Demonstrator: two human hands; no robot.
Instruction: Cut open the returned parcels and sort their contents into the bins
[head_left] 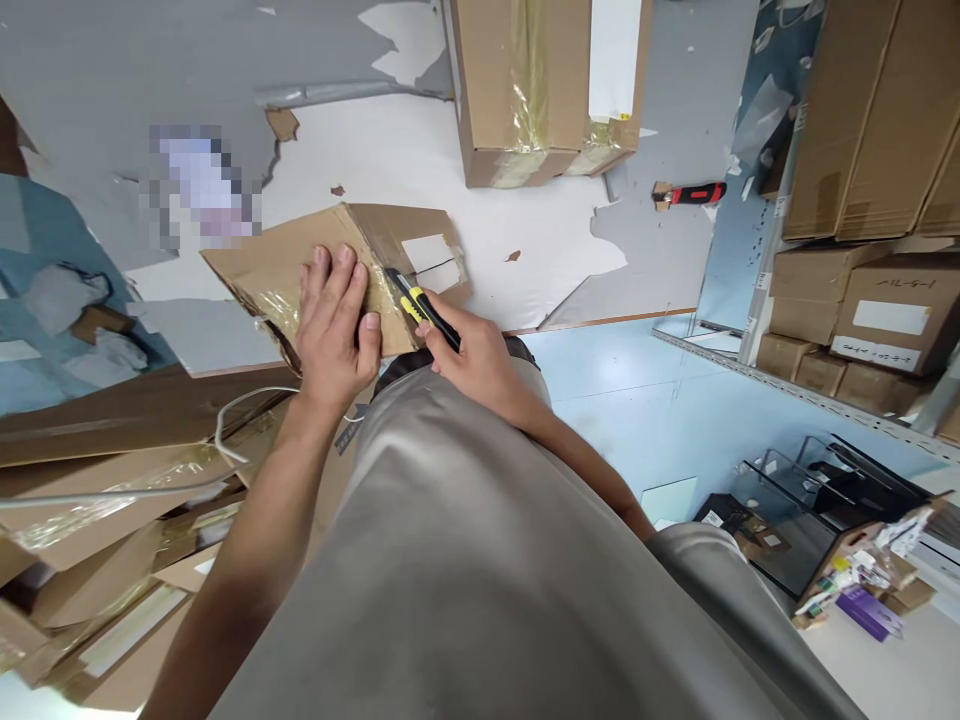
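Note:
My left hand (335,318) lies flat, fingers stretched out, on the upper face of a brown cardboard box (285,245). In my right hand (472,350) is a yellow and black box cutter (415,303), its handle wrapped by my fingers. Its tip is at the taped edge of the box, just right of my left hand; whether the blade is in the tape I cannot tell. A white label (435,262) shows on the box's right-hand side. Clear tape on the box looks crumpled, and its left edge is ragged.
Larger taped boxes (525,110) stand at the back of the table (667,260). A red and black cutter (688,194) lies to their right. Flattened and opened cartons (112,560) fill the lower left, with a pale cable (225,415) across them. Stacked boxes (877,310) sit on a rack at right.

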